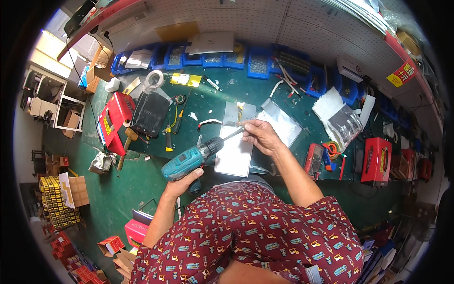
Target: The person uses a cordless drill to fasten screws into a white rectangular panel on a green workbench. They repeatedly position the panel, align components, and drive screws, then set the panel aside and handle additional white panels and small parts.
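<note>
My left hand [182,183] is wrapped round the grip of a teal and black cordless drill [187,162], which points up and to the right. From its black chuck [213,146] a long dark bit [231,135] reaches toward my right hand [263,136]. The fingers there are pinched together at the bit's far end; whether a smaller piece sits between them is hidden. Beneath the bit lies a white rectangular sheet [232,161] at the bench's front edge. A short black and white cable with a red tip [208,122] rests just beyond the drill.
Blue parts bins [258,66] line the back of the green bench [227,92]. A red case [113,120], a black box [150,113] and a mallet [127,142] are at left. At right are a red multimeter [313,160], a foam-wrapped bag [336,118] and another red box [377,162].
</note>
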`<state>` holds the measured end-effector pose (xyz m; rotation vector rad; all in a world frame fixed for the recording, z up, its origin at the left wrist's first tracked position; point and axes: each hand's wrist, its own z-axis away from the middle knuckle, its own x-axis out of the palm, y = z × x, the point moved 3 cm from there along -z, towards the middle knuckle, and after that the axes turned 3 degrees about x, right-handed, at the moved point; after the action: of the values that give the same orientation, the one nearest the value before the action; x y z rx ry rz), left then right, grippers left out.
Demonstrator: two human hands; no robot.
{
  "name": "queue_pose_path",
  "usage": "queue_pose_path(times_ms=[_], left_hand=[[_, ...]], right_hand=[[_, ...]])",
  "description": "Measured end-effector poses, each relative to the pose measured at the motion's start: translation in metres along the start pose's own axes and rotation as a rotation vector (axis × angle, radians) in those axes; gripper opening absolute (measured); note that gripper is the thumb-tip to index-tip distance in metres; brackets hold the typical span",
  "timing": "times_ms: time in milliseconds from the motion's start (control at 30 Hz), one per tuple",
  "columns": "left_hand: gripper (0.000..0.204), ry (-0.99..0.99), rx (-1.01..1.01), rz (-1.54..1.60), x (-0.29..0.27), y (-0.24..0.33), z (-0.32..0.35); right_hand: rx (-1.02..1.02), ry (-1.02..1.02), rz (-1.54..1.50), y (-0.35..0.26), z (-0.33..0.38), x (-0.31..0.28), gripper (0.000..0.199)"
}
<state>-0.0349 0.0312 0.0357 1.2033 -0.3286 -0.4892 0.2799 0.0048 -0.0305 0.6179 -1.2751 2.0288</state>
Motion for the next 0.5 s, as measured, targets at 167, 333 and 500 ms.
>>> queue_pose_path(times_ms=[167,333,500], left_hand=[[0.037,0.007,-0.003,0.006,0.0054,-0.0002,0.0012],[0.038,0.024,0.027,0.005,0.0081,-0.0007,0.0042],[0.037,0.011,0.002,-0.022,0.009,-0.0033,0.0057]], right_hand=[[-0.021,0.025,-0.02,0.0042,-0.0008,-0.0045,0.021],[-0.076,-0.002,0.037,0.0079,0.0004,-0.0046,0.02],[-0.118,0.026,0.0,0.0086,0.0031,-0.0013,0.02]])
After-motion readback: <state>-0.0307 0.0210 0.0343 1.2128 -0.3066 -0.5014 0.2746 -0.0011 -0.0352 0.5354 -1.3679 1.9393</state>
